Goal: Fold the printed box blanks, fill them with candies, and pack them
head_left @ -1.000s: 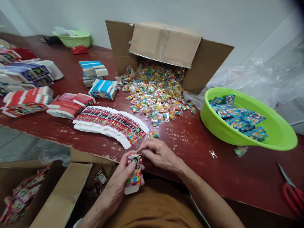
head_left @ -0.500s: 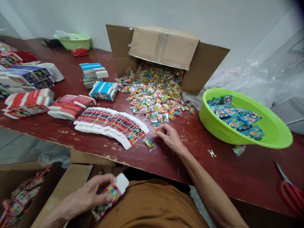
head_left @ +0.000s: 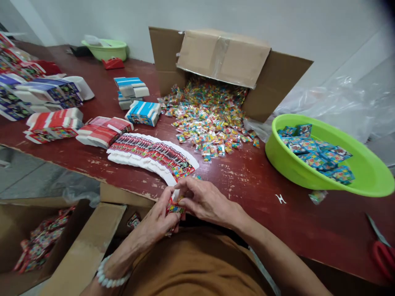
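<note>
left hand [head_left: 159, 220] grips red printed carton [head_left: 175, 209]; right hand [head_left: 205, 201], hold unclear, seemingly fills it; next calls for steadiness.

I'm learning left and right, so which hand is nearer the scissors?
The right hand, though it's well left of the scissors. The left hand is farther left, holding a small red box.

Counter [head_left: 247, 181]: carton [head_left: 222, 57] at back, candy packets [head_left: 212, 119] inside and spread before it. Right of packets, basin [head_left: 308, 176] with packs [head_left: 314, 160] in it; scissors [head_left: 379, 232] nearer, far right. Small box [head_left: 175, 208] in hands [head_left: 208, 201] at near edge. Left: overlapping row of flat boxes [head_left: 151, 154], then box stacks [head_left: 55, 123]; second basin [head_left: 114, 52] behind. Open carton [head_left: 83, 242] below counter, left.
</note>
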Available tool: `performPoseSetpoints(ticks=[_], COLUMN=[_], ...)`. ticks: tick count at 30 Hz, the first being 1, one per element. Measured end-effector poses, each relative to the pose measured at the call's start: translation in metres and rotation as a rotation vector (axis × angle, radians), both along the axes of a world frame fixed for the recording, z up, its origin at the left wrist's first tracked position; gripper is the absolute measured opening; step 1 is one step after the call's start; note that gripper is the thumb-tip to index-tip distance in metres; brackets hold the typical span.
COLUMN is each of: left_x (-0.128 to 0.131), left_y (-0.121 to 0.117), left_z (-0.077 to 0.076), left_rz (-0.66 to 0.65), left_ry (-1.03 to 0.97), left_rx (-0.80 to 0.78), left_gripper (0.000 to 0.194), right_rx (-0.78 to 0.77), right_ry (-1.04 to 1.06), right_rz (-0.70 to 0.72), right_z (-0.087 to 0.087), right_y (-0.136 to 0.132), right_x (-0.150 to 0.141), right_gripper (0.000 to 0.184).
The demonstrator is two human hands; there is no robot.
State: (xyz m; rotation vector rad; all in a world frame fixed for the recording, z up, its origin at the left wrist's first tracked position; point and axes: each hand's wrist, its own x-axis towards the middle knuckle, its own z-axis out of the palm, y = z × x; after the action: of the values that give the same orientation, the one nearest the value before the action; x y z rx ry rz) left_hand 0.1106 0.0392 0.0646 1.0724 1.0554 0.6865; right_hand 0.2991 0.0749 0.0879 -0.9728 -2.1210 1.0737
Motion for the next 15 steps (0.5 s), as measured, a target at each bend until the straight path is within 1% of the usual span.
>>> performPoseSetpoints(ticks=[2, 4, 5, 7, 8, 11, 13, 15], left_x=[0.001, 0.003, 0.004, 0.006, 0.007, 0.01, 0.013, 0.016], left_y=[0.001, 0.001, 0.002, 0.003, 0.003, 0.002, 0.001, -0.001], left_z=[0.001, 0.001, 0.001, 0.001, 0.0, -0.001, -0.001, -0.002], left_rz=[0.059, 0.144, 0.182, 0.237, 0.252, 0.263, 0.267, 0.294], left_ry=[-0.066, -0.162, -0.211, -0.278, -0.293, -0.284, -0.286, -0.299], left_rx=[-0.024, -0.072, -0.097, -0.127, -0.133, -0.116, -0.089, -0.07], left_gripper=[0.041, 0.043, 0.047, 0.055, 0.056, 0.055, 0.06, 0.067], right_rx=[-0.068, -0.148, -0.196, -0.329, -0.416, -0.686, -0.793, -0.842], right_ry=[0.051, 0.182, 0.258, 0.395, 0.456, 0.601, 0.654, 0.665], right_rz=[-0.016, -0.123, -0.188, -0.281, -0.282, -0.158, -0.095, -0.093], right_z=[0.002, 0.0, -0.003, -0.01, -0.014, -0.02, -0.021, -0.02], right_y=[0.002, 0.004, 0.005, 0.005, 0.005, 0.003, 0.002, 0.002], right_x=[0.002, 0.003, 0.002, 0.001, -0.001, -0.007, -0.011, -0.014], right_gripper=[0.021, 0.015, 0.013, 0.015, 0.021, 0.037, 0.043, 0.044])
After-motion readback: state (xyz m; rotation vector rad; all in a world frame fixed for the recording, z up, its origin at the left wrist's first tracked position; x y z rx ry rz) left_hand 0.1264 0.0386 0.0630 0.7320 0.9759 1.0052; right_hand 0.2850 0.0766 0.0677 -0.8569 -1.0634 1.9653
